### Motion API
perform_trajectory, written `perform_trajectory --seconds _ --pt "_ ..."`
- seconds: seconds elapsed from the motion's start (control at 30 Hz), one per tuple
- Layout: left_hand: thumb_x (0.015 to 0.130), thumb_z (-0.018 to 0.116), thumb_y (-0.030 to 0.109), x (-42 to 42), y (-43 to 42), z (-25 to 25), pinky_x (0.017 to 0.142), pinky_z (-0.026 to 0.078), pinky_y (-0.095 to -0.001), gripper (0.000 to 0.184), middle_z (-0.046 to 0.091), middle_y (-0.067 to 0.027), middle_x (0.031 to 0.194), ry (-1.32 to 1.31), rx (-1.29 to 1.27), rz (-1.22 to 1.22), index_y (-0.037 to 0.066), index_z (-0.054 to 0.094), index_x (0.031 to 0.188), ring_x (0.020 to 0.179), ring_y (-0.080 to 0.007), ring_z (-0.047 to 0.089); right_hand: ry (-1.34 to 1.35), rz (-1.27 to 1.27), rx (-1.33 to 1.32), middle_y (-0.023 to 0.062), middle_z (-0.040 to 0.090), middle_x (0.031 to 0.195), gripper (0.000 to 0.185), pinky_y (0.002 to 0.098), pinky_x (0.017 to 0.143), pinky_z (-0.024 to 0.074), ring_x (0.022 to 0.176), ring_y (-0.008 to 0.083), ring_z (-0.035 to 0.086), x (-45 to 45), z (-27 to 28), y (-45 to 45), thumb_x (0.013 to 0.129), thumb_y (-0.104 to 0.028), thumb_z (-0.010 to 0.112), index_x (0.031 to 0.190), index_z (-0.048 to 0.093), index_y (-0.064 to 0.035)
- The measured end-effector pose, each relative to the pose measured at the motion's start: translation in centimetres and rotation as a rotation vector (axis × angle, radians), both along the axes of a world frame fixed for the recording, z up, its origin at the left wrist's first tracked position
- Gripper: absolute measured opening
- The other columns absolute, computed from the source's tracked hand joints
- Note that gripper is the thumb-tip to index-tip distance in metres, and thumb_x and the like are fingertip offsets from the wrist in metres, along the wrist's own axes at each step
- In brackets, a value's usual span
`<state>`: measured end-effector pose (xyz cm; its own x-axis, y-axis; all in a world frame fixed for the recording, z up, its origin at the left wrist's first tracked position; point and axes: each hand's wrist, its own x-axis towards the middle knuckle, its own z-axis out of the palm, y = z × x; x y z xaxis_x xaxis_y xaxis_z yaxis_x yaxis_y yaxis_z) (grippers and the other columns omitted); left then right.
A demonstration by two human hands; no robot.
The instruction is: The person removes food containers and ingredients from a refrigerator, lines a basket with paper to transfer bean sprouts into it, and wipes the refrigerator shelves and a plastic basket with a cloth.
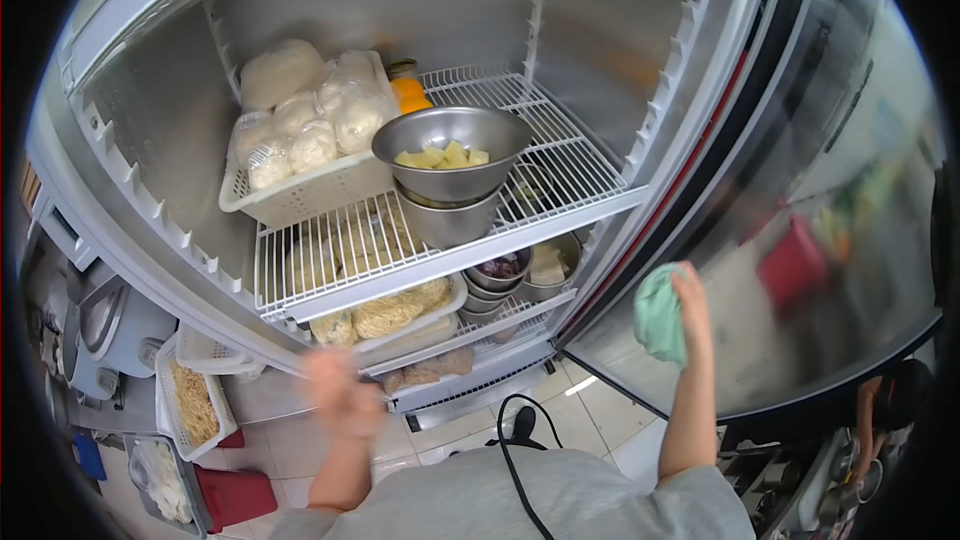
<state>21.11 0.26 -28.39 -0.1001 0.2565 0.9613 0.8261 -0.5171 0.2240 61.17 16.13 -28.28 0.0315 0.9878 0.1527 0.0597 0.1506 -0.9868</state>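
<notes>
My right hand (692, 302) is closed on a crumpled light green cloth (657, 318), held up in front of the open glass fridge door (800, 240). Smeared by motion, my left hand (340, 395) is near the lower left edge of the fridge, and its fingers cannot be read. On the upper wire rack (590, 180), a steel bowl (455, 170) of pale yellow chunks rests on another steel container (450, 225). To its left stands a white basket (310, 202) of wrapped pale dough-like balls (320, 145).
Below, a lower shelf holds a tray of noodle-like strands (400, 310) and several steel bowls (490, 285). At left are a basket of thin strands (195, 400) and a red bin (235, 495). A black cable (510, 470) hangs before me. Another person (890, 415) is at far right.
</notes>
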Motion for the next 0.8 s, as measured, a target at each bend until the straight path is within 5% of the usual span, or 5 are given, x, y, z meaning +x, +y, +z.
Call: perform_trajectory --seconds 0.17,0.27,0.33,0.53,0.8 --pt "0.088 0.048 0.015 15.4 7.9 -7.9 0.087 0.042 -0.0337 0.035 0.055 -0.0119 0.113 -0.76 -0.945 -0.981 0.006 0.047 0.122 0.102 -0.0233 0.053 0.36 0.2 -0.147 0.003 0.056 0.086 0.013 0.0252 0.072 0.0442 0.08 0.0099 0.053 -4.5 -3.7 -2.0 0.086 -0.01 0.046 0.097 0.051 -0.0045" --pt "0.091 0.044 0.018 19.5 13.2 -8.1 0.087 0.043 -0.0341 0.037 0.054 -0.0109 0.113 -1.25 -1.091 -1.108 0.004 0.04 0.125 0.103 -0.0225 0.053 -0.165 0.396 -0.004 0.0168 0.043 0.129 0.043 0.0326 0.098 0.031 0.122 0.0255 0.038 -6.9 -5.6 -0.3 0.086 -0.023 0.054 0.123 0.045 -0.0022" --pt "0.091 0.043 0.019 20.9 16.9 -9.7 0.082 0.047 -0.0378 0.034 0.055 -0.0114 0.106 -1.66 -1.12 -1.181 0.001 0.042 0.119 0.097 -0.0244 0.056 -0.252 0.365 0.141 0.0194 0.037 0.134 0.045 0.0341 0.102 0.0253 0.128 0.0288 0.03 -6.4 -5.6 0.7 0.085 -0.024 0.056 0.124 0.045 -0.0028" --pt "0.089 0.047 0.028 22.4 33.7 -11.8 0.078 0.046 -0.0393 0.027 0.059 -0.0101 0.092 -2.013 -0.241 -0.866 0.005 0.054 0.101 0.086 -0.0246 0.057 -0.201 0.437 -0.087 0.0143 0.054 0.115 0.03 0.03 0.09 0.0394 0.107 0.0216 0.051 1.3 -6.9 -1.5 0.086 -0.019 0.056 0.111 0.056 -0.0025" --pt "0.088 0.047 0.027 21.3 50.4 -13.1 0.079 0.045 -0.038 0.025 0.058 -0.0096 0.093 -1.729 -0.263 -0.272 0.006 0.054 0.101 0.088 -0.0236 0.056 -0.508 0.487 -0.193 0.0115 0.062 0.101 0.029 0.0292 0.078 0.0451 0.094 0.0197 0.059 7.3 -12.2 -5.5 0.085 -0.025 0.057 0.107 0.059 -0.0052"
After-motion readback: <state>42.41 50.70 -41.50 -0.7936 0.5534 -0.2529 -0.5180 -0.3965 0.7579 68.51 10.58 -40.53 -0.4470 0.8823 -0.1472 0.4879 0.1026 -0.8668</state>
